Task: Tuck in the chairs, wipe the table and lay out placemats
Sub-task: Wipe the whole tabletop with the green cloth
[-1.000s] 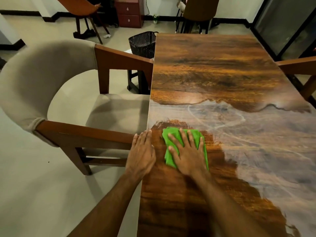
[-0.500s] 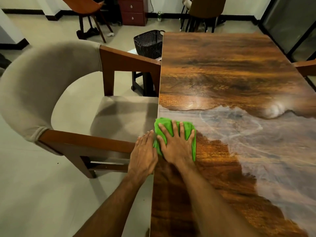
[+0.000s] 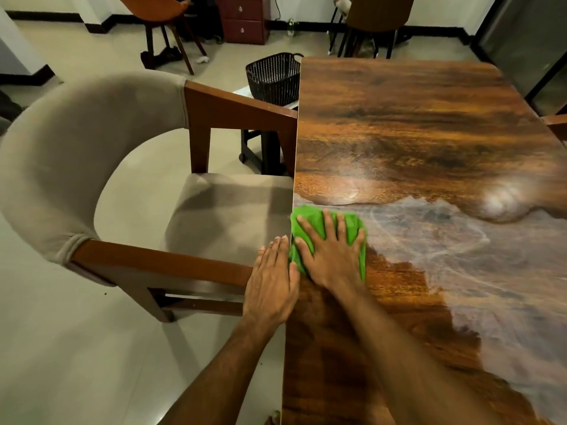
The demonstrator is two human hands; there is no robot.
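A green cloth (image 3: 308, 220) lies at the left edge of the glossy wooden table (image 3: 414, 133). My right hand (image 3: 333, 251) presses flat on the cloth with fingers spread. My left hand (image 3: 273, 286) lies flat beside it at the table's left edge, fingers straight, over the near arm of a beige upholstered chair (image 3: 79, 154). The chair's seat reaches under the table's left edge and both its wooden arms meet that edge. A hazy smeared film (image 3: 460, 250) covers the right middle of the tabletop.
A black woven basket (image 3: 274, 78) stands on the floor by the table's far left corner. A brown chair (image 3: 377, 13) stands at the far end, an orange chair (image 3: 159, 13) and a red drawer unit (image 3: 244, 18) at the back. A chair arm (image 3: 555, 125) shows at right.
My right hand has slid the green cloth left and a little forward to the table's left edge. My left hand has stayed at the edge beside it.
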